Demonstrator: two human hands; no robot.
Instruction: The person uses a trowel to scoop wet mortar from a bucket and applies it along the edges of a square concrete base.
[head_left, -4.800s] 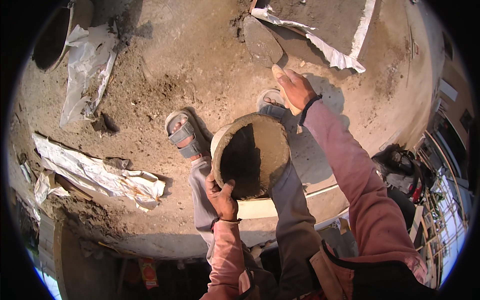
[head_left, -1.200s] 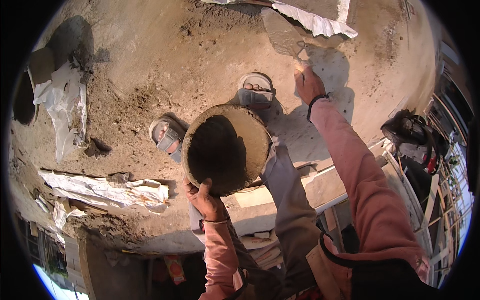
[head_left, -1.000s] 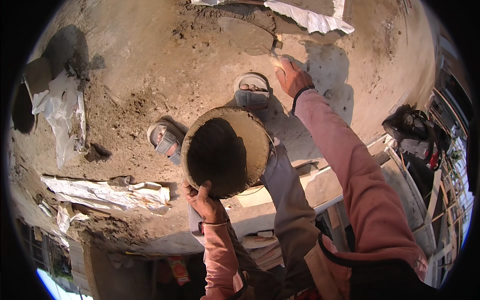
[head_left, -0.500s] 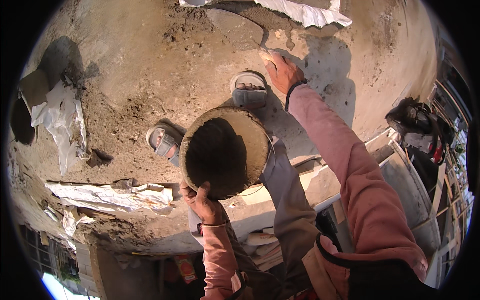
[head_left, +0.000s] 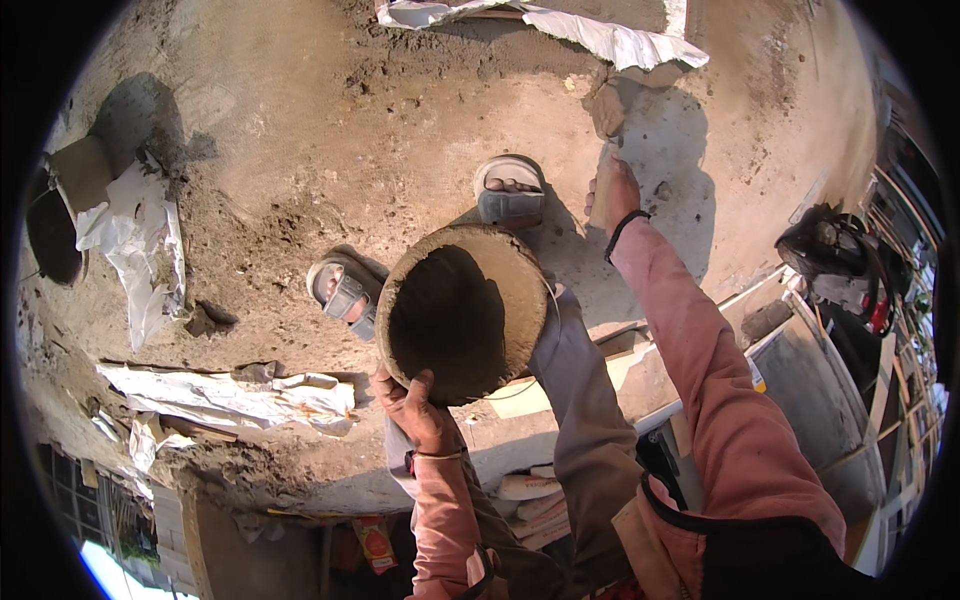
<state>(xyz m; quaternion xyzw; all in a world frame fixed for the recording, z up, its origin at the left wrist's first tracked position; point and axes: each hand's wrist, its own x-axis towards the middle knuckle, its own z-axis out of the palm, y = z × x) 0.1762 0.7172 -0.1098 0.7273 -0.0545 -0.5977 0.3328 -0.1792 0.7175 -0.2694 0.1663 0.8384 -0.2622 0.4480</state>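
The bucket (head_left: 520, 290) is pinched at its near-left rim by the partly curled left hand (head_left: 422, 415), thumb innermost. Beyond it and to the right, the trowel (head_left: 606, 112) is held by its handle in the closed right hand (head_left: 618, 190), long axis directed forward.

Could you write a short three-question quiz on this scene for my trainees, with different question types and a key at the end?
1. Multiple choice: What does the left hand grip? A) a hammer; B) the bucket; C) a rope.
2. Fill in: The right hand holds a hand tool called a ____.
3. True or false: Only one sandal shows in the picture.

Key: 1: B. 2: trowel. 3: False; two sandals show, one on each foot.
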